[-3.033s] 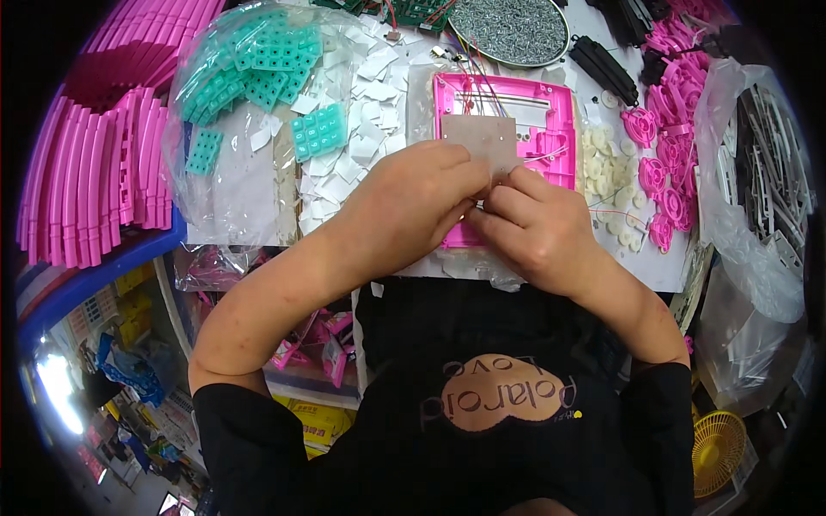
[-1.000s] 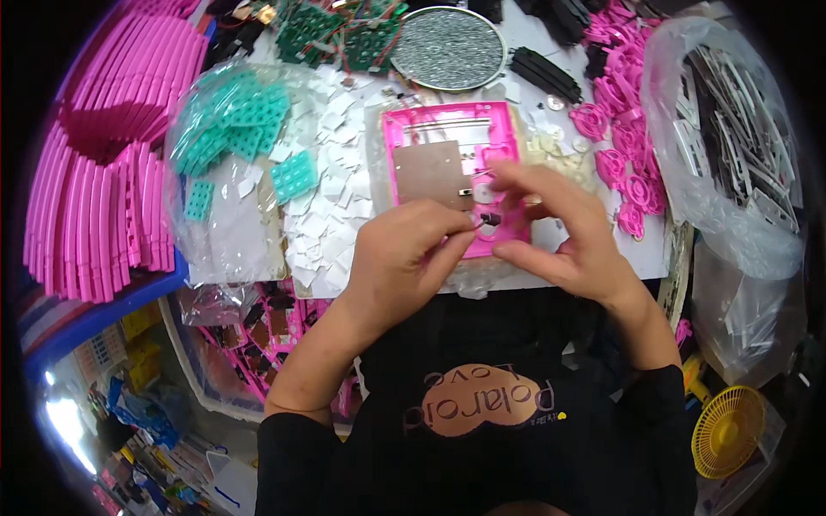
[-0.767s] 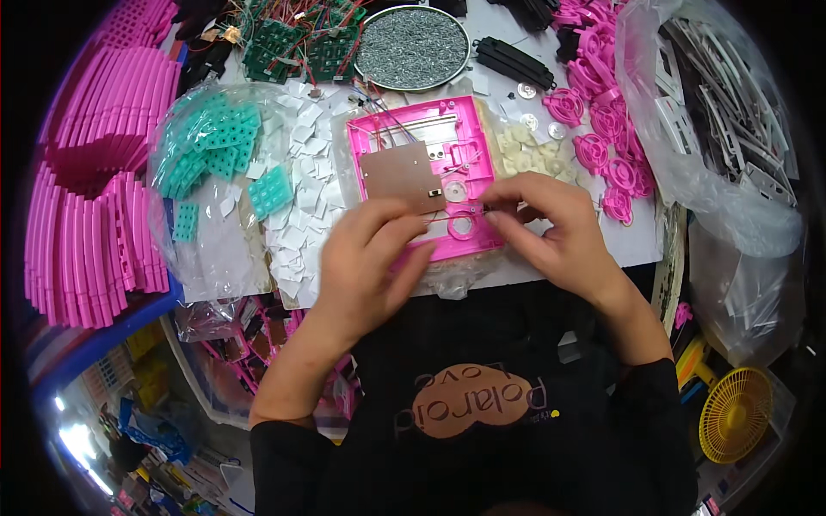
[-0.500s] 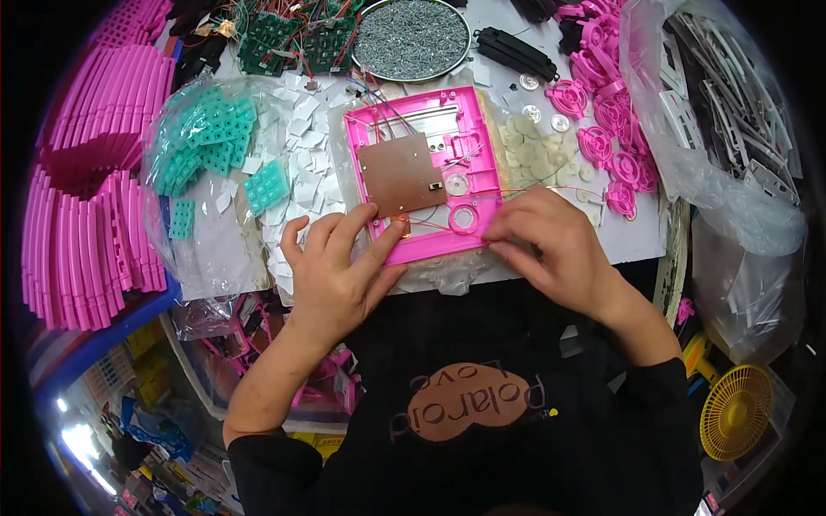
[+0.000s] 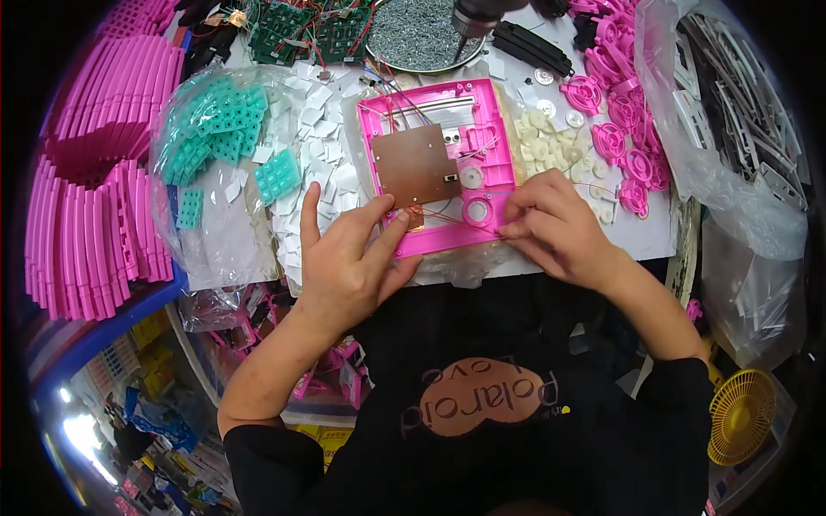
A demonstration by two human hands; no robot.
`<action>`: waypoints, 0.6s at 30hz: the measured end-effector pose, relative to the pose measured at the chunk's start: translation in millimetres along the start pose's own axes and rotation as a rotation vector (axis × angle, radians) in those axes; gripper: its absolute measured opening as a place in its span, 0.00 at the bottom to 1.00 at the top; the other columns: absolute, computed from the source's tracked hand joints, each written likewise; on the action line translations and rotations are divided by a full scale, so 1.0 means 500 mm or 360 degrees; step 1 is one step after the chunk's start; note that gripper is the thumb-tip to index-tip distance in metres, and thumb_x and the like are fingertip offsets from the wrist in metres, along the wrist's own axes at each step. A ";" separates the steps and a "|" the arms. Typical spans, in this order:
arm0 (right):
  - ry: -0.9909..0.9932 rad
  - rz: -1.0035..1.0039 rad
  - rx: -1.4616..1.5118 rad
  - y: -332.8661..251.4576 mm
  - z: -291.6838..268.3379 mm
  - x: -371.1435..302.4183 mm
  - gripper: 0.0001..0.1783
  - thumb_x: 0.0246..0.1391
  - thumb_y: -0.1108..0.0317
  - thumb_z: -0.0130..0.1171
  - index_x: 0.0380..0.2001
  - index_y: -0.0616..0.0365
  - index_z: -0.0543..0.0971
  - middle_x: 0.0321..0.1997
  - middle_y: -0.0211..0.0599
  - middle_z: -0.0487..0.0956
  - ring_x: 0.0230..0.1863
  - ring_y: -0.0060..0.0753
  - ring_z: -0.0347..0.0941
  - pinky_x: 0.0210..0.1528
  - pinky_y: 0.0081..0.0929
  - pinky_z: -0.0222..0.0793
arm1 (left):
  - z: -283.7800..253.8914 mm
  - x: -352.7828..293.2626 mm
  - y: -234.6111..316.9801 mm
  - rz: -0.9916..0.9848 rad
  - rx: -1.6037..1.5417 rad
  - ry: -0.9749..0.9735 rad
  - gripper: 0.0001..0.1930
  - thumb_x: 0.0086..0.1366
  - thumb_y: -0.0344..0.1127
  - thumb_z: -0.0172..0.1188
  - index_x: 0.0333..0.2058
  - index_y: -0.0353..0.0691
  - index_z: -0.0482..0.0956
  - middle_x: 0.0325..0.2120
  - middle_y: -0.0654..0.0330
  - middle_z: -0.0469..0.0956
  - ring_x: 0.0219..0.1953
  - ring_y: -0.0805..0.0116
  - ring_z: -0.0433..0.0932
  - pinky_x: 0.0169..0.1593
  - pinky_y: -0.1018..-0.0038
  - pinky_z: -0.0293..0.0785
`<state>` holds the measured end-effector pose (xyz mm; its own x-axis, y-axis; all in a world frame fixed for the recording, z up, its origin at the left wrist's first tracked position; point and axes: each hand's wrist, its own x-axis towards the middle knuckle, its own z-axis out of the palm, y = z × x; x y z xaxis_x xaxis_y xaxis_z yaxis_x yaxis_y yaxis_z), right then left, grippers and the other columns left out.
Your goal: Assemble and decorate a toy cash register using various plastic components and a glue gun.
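Observation:
A pink plastic housing (image 5: 447, 242) lies on the worktable with its hollow side up. In it a brown circuit board (image 5: 413, 163) with a small switch covers much of the left half, and a pink ring sits near the lower right corner. My left hand (image 5: 344, 267) grips the housing's lower left corner, fingertips beside a small copper-coloured piece (image 5: 416, 220) below the board. At the lower right edge my right hand (image 5: 559, 228) pinches a thin wire (image 5: 465, 227) that runs across the housing. The wire's end is hidden by the fingers.
An electric screwdriver (image 5: 476, 15) hangs above a round tray of screws (image 5: 413, 62). White paper pieces (image 5: 320, 155) and teal rubber keypads (image 5: 215, 120) lie left; pale plastic parts (image 5: 551, 146) and pink rings (image 5: 635, 163) right. Pink panels (image 5: 95, 232) are stacked far left.
The view has shifted slightly, so the table and housing appear further right. The screwdriver has come into view at the top. Both hands stay at the housing, the right still pinching the wire.

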<state>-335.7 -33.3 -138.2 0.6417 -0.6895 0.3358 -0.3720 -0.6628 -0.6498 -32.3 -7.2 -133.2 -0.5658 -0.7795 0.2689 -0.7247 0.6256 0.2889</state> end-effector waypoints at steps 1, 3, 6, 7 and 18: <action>0.0106 0.0042 -0.0024 -0.003 0.008 -0.008 0.13 0.45 0.75 0.71 0.32 0.58 0.76 0.42 0.37 0.77 0.43 0.46 0.72 0.42 0.37 0.71 | -0.003 0.003 0.002 -0.0038 0.0002 -0.0021 0.26 0.50 0.42 0.75 0.49 0.43 0.82 0.50 0.57 0.78 0.44 0.63 0.81 0.71 0.41 0.48; 0.0175 0.0146 0.0012 -0.003 0.020 -0.024 0.14 0.44 0.75 0.73 0.32 0.57 0.77 0.44 0.37 0.77 0.44 0.47 0.71 0.45 0.38 0.69 | -0.008 0.012 0.011 -0.0089 -0.0017 -0.0060 0.27 0.49 0.42 0.75 0.49 0.43 0.82 0.51 0.58 0.78 0.45 0.64 0.80 0.70 0.41 0.49; 0.0229 0.0209 0.0057 0.000 0.028 -0.031 0.15 0.42 0.75 0.74 0.33 0.56 0.78 0.45 0.37 0.77 0.46 0.48 0.70 0.47 0.39 0.68 | -0.005 0.012 0.062 -0.0078 -0.0131 -0.0066 0.30 0.50 0.43 0.75 0.54 0.48 0.80 0.53 0.60 0.76 0.51 0.62 0.76 0.67 0.42 0.49; 0.0238 0.0213 0.0071 0.001 0.028 -0.032 0.15 0.42 0.74 0.74 0.34 0.55 0.79 0.45 0.37 0.77 0.46 0.48 0.70 0.48 0.39 0.68 | 0.005 0.024 0.078 -0.0009 -0.0143 -0.0103 0.31 0.50 0.44 0.75 0.55 0.49 0.80 0.53 0.61 0.76 0.51 0.62 0.75 0.67 0.42 0.49; 0.0202 0.0360 0.0029 -0.015 0.019 -0.044 0.11 0.45 0.71 0.72 0.34 0.52 0.83 0.30 0.30 0.76 0.34 0.39 0.69 0.38 0.39 0.65 | 0.056 0.047 0.106 0.0260 -0.0092 -0.0183 0.37 0.48 0.51 0.73 0.58 0.47 0.79 0.51 0.66 0.74 0.49 0.66 0.73 0.65 0.44 0.52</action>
<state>-340.5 -10.5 -147.4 0.4538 -0.8515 0.2629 -0.4835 -0.4830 -0.7300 -94.8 6.7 -137.3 -0.7173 -0.6641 0.2110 -0.5979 0.7421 0.3030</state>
